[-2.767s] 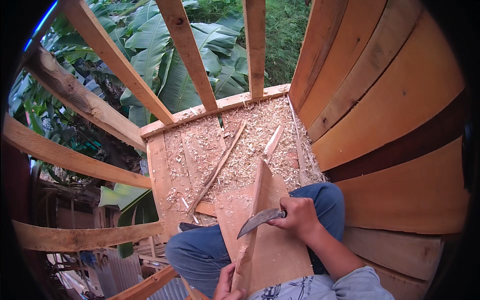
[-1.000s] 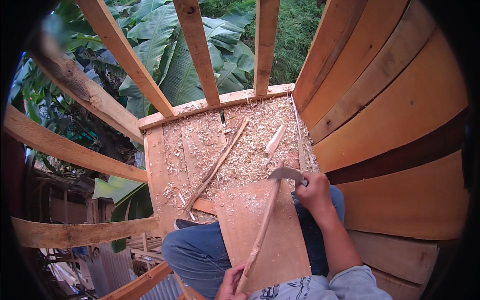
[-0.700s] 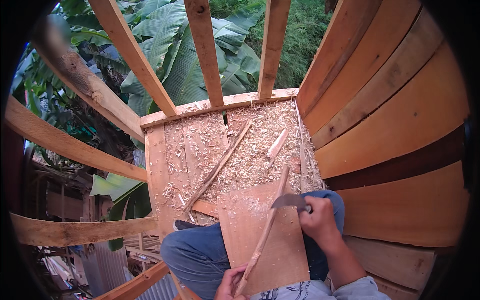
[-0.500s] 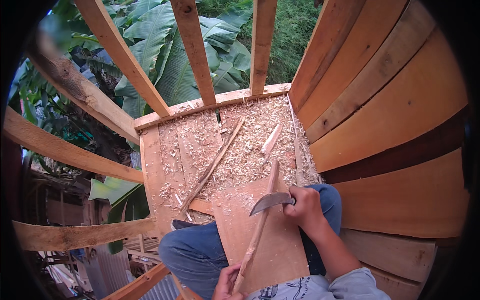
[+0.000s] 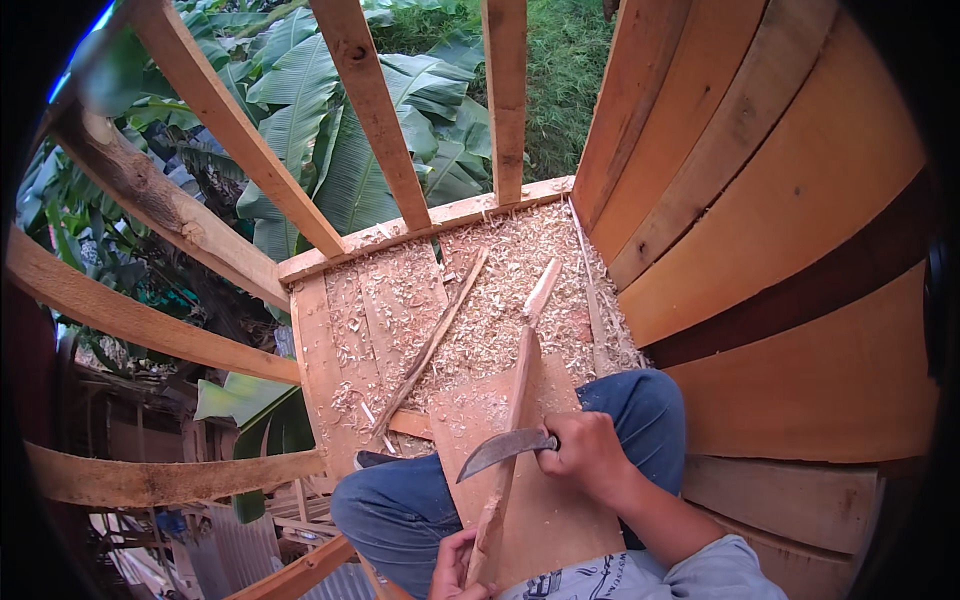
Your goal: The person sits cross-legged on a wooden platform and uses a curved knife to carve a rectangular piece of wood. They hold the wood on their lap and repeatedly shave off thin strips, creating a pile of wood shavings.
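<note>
My right hand (image 5: 583, 452) is closed around the handle of a curved knife (image 5: 497, 452). Its blade points left and lies across a long wooden stick (image 5: 522, 385). At the lower end of the stick, near my shirt, my left hand (image 5: 460, 566) grips it, with part of the fingers hidden by the wood. The stick slants up and away from me over a flat wooden board (image 5: 565, 510) that rests across my lap between my knees. Rough cut marks show on the stick below the blade.
Wood shavings (image 5: 500, 285) cover the plank floor (image 5: 325, 330). A long thin strip (image 5: 440, 345) and a short pale piece of wood (image 5: 541, 288) lie among them. Upright slats (image 5: 375, 110) rise at the far edge, and a plank wall (image 5: 770, 240) stands to the right. Banana leaves (image 5: 350, 160) hang beyond.
My right hand has drawn the knife down the stick toward me and slightly left. The stick has tilted more upright, while my left hand keeps its grip. The whole view has shifted slightly.
</note>
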Demonstrator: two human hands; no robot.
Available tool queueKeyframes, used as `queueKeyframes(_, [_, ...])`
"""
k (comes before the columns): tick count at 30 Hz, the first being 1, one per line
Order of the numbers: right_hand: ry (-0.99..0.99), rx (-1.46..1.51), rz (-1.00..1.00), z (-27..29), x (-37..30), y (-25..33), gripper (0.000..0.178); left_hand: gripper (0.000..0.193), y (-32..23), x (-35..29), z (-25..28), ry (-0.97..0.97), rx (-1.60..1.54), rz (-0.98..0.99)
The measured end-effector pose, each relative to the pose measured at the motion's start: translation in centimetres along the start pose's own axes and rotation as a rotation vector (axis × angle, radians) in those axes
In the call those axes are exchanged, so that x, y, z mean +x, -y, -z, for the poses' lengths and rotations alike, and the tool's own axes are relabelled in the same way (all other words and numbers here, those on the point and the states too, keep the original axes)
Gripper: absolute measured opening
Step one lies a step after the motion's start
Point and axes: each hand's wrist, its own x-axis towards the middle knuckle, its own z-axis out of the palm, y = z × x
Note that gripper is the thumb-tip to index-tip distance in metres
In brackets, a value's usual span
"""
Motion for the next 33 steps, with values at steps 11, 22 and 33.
queueKeyframes(11, [-0.129,0.127,-0.307,2.7,4.3,-3.7,0.022,0.071,0.5,-0.4,0.0,-0.042,0.052,-0.011])
queueKeyframes(22, [-0.115,0.011,-0.304,0.5,6.1,-5.0,0.023,0.069,-0.4,-0.4,-1.2,-0.083,0.121,-0.03])
queueKeyframes(33, [-0.02,0.146,0.052,-0.4,0.4,-3.1,0.016,0.072,0.3,0.0,-1.4,-0.083,0.013,-0.061])
